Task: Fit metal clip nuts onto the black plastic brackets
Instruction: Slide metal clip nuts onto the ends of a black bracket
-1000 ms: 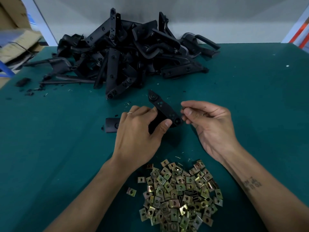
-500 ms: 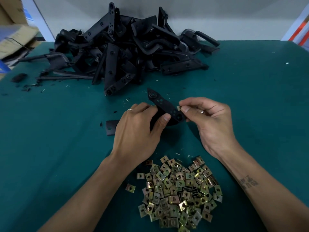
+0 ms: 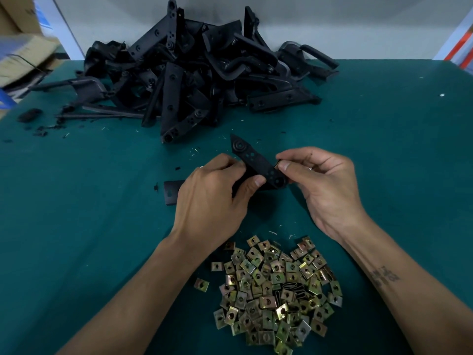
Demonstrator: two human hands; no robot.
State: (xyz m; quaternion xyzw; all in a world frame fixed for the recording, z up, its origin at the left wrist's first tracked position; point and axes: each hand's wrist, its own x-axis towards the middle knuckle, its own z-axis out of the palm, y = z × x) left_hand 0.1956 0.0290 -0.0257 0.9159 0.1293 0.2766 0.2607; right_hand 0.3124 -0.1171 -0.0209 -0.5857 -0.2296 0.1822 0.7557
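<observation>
Centrally, my left hand (image 3: 212,198) grips the bracket (image 3: 258,165) while my right hand (image 3: 325,185) pinches a clip nut (image 3: 277,164) at its near end. Nuts (image 3: 276,290) heap near; brackets (image 3: 194,80) pile far. Forearm tattoo (image 3: 384,276) unreadable.

The green table (image 3: 76,226) lies open at the left of the frame and at the right, so a hand could pass there. In the upper middle the pile of black brackets (image 3: 194,80) blocks the way to the wall. At the bottom middle the heap of clip nuts (image 3: 276,290) fills the space between the two forearms. Small black scraps (image 3: 41,129) lie at the upper left.
</observation>
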